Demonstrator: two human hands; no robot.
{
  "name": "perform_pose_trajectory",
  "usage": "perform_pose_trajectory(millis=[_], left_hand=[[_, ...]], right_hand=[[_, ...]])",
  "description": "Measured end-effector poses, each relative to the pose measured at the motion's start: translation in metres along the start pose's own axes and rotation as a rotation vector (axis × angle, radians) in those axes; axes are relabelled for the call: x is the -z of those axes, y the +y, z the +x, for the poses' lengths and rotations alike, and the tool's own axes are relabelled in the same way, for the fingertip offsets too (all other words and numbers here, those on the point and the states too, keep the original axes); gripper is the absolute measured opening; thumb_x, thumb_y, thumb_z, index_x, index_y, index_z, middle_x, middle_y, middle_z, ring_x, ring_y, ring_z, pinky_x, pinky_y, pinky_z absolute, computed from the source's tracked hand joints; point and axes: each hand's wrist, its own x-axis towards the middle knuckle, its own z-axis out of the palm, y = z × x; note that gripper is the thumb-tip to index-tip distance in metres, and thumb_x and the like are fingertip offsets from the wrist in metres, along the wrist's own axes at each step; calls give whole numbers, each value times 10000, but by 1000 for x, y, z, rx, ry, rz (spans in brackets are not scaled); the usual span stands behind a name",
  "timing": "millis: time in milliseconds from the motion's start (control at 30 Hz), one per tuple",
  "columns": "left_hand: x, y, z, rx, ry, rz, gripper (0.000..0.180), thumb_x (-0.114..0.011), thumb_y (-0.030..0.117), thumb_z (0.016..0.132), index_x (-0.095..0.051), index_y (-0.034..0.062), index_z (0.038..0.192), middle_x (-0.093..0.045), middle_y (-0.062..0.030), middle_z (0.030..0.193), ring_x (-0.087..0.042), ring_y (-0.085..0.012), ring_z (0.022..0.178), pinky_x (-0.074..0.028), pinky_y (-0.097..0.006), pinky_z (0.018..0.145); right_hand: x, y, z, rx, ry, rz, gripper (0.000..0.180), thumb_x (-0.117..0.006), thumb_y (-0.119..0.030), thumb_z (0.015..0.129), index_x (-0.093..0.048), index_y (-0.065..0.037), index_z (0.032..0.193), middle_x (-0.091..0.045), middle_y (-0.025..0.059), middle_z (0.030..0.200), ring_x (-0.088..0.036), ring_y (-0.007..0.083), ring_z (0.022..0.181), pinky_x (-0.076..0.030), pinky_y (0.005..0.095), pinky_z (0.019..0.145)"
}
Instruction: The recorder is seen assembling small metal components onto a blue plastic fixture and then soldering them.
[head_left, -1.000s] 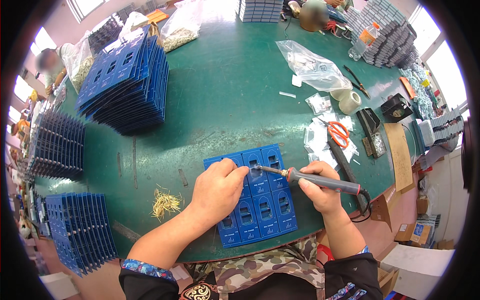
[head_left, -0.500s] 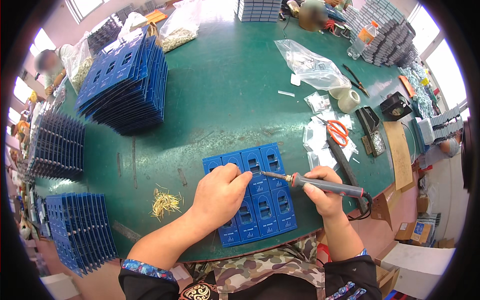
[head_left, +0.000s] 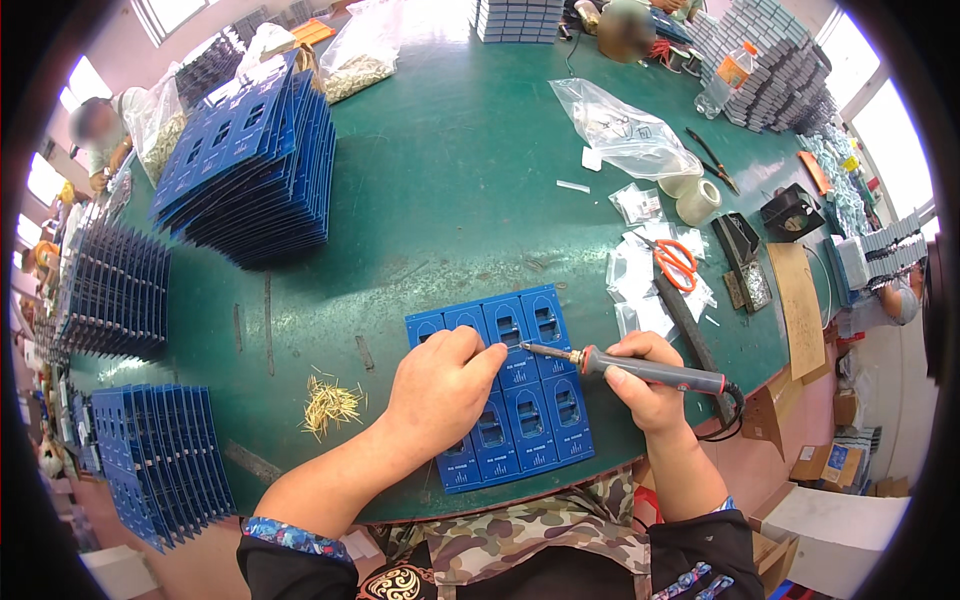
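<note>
A blue circuit board panel (head_left: 515, 440) of several joined sections lies flat on the green table in front of me. My right hand (head_left: 648, 390) is closed around the grey handle of a soldering iron (head_left: 640, 368). Its tip points left and meets the upper part of the panel, close to my left fingertips. My left hand (head_left: 440, 385) rests over the panel's left side with thumb and fingers pinched together; whatever is between them is hidden. Left of that hand lies a small heap of thin yellow pins (head_left: 333, 407).
A tall pile of blue panels (head_left: 265, 165) stands back left, with more stacks (head_left: 160, 460) at the left edge. Orange-handled scissors (head_left: 675, 265), clear bags (head_left: 625, 130), a black holder (head_left: 738, 245) and a bottle (head_left: 727, 80) lie right. Other people sit around the table.
My hands, the soldering iron and the panel hold nearly the same place. At the far right edge, another person's arm has shifted slightly.
</note>
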Motion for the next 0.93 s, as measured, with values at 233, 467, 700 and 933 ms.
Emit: perform_pose_trajectory(millis=[233,467,700,933], left_hand=[[1,0,-2,6,20,-28,200,-672,15,742,-650,50,938,-555,-75,750,-567,-261,659,-467,-366,553],[0,1,0,-6,2,-15,195,-669,13,738,-650,51,928,-555,-74,750,-569,-259,659,-468,-365,554],[0,1,-1,-7,-12,10,199,-671,26,736,-649,55,932,-553,-68,759,-567,-256,665,-471,-362,554],[-1,1,0,-18,-10,20,196,-668,28,741,-645,59,934,-553,-68,764,-565,-254,665,-471,-363,555]], right_hand=[[0,2,-4,-80,98,139,160,-697,-57,763,-611,8,881,-605,62,789,-502,103,649,-384,253,573],[0,1,-3,-61,33,61,168,-699,-77,767,-615,15,880,-606,70,747,-507,118,625,-385,266,565],[0,2,-2,-16,10,17,174,-703,-82,767,-619,19,882,-620,77,761,-525,126,627,-387,267,559],[0,0,-2,-29,16,21,173,-703,-85,768,-619,18,879,-622,78,763,-531,128,631,-395,270,563]])
